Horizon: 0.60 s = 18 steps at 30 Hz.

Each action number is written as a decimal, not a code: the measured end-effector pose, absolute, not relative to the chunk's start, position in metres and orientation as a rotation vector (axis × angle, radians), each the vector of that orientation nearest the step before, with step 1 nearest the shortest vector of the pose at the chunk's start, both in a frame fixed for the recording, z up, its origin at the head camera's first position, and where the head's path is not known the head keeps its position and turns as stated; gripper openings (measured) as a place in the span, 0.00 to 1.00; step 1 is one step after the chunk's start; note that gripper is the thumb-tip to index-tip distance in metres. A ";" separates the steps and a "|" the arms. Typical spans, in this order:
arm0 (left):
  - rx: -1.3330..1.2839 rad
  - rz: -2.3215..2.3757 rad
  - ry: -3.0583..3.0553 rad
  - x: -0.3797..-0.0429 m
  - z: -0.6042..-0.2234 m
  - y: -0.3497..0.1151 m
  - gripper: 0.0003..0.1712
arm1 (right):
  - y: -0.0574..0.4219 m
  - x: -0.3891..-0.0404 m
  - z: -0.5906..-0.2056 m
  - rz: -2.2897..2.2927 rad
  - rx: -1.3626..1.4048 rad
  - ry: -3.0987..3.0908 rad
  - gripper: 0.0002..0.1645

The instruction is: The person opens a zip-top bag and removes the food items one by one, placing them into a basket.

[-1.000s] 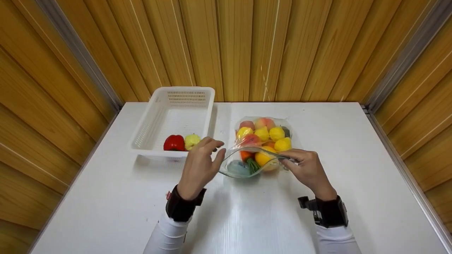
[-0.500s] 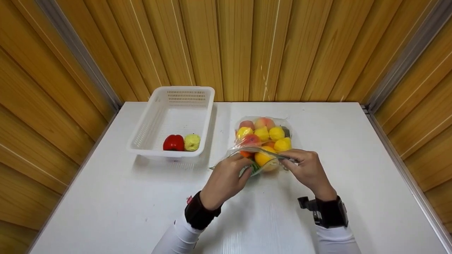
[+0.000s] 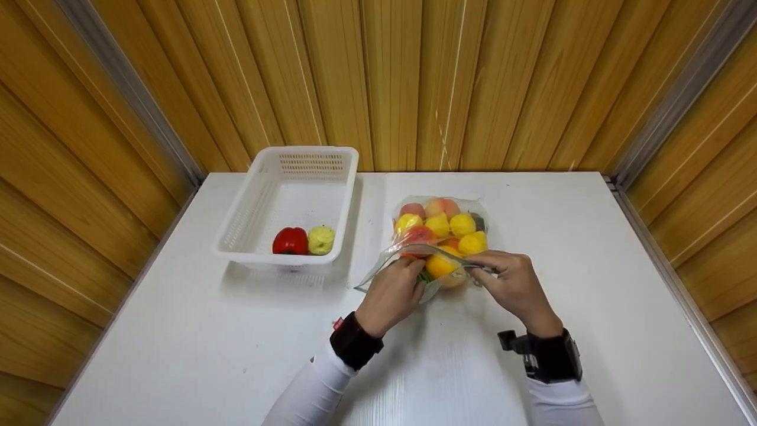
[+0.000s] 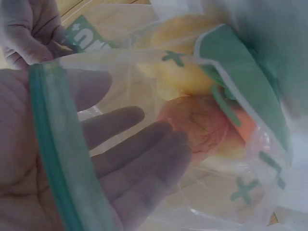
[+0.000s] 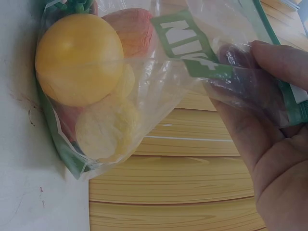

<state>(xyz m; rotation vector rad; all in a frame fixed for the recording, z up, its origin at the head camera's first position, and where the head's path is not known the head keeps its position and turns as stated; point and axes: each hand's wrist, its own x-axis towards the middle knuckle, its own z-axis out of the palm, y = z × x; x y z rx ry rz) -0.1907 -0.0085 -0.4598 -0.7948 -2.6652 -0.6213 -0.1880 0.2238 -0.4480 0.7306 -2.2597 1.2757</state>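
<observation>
A clear zip bag (image 5: 185, 38) with green trim lies on the table, full of fruit and vegetables. Its mouth faces me. My right hand (image 3: 513, 284) pinches the right side of that mouth between thumb and fingers. My left hand (image 3: 393, 296) reaches into the mouth from the left. Through the plastic in the left wrist view its fingers (image 4: 130, 154) look extended, beside a reddish fruit (image 4: 195, 127). Inside the bag I see an orange (image 3: 440, 266), several yellow lemons (image 3: 463, 225) and a peach (image 3: 442, 207). The green stalks (image 3: 424, 276) are mostly hidden behind my left hand.
A white perforated basket (image 3: 278, 258) stands left of the bag, holding a red bell pepper (image 3: 290, 241) and a pale green wrinkled fruit (image 3: 321, 240). The white table (image 3: 177, 331) ends at yellow wood-look panels (image 3: 390, 83) behind and on both sides.
My left hand has moved right, from near the basket's front corner and the bag's left edge into the bag's mouth. The right hand has kept its grip there.
</observation>
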 end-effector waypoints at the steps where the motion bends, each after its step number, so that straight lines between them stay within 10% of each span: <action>1: -0.773 -0.613 -2.666 -0.192 -0.462 -0.008 0.13 | 0.224 -0.188 -0.448 1.271 0.731 -2.262 0.13; 18: -0.552 -0.513 -2.606 -0.214 -0.483 0.007 0.38 | 0.222 -0.188 -0.449 1.239 0.716 -2.279 0.14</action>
